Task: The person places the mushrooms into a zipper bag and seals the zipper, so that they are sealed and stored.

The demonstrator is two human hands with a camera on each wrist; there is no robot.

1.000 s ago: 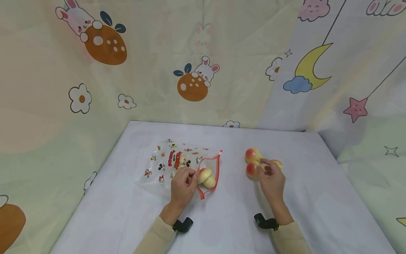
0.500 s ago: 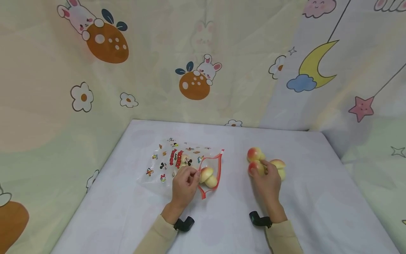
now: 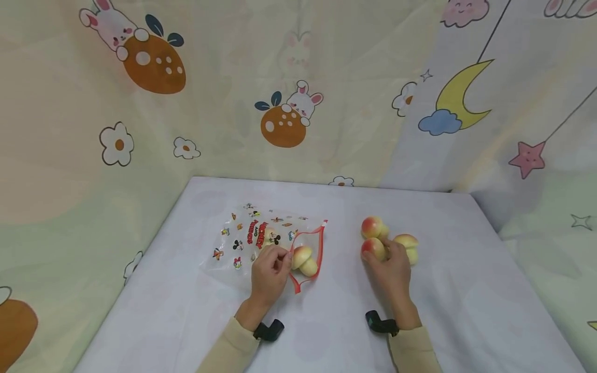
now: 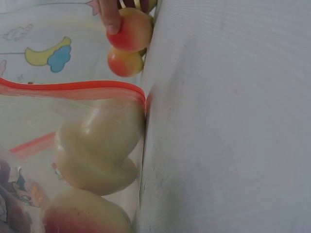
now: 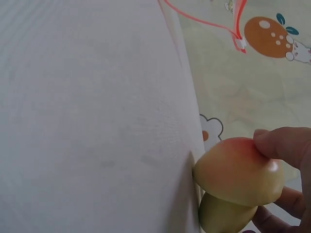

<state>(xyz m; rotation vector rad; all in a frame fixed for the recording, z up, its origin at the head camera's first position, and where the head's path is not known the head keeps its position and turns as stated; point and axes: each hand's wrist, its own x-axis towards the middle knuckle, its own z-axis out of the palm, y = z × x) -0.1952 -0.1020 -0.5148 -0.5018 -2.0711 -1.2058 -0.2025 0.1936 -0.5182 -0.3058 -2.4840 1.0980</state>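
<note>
My left hand (image 3: 269, 272) pinches the upper edge of a clear zip bag (image 3: 224, 261) with a red zip strip and cartoon prints. The bag's mouth gapes toward the right. Just inside it lies a toy mushroom (image 3: 308, 261) with a red-yellow cap; another mushroom (image 4: 85, 213) shows deeper in the bag in the left wrist view. My right hand (image 3: 394, 272) grips a second-row, red-capped mushroom (image 5: 238, 170), thumb on the cap and fingers round its far side. Its base is close against the table cloth.
Behind the gripped mushroom lies another red-capped mushroom (image 3: 372, 227), and a yellower one (image 3: 407, 241) is just right of the right hand. A white cloth (image 3: 336, 321) covers the table. Printed fabric (image 3: 224, 103) hangs behind it and at the sides.
My right hand has moved left and its fingers have come round the nearer red-capped mushroom, uncovering the mushroom on the right. The left hand keeps its hold on the bag.
</note>
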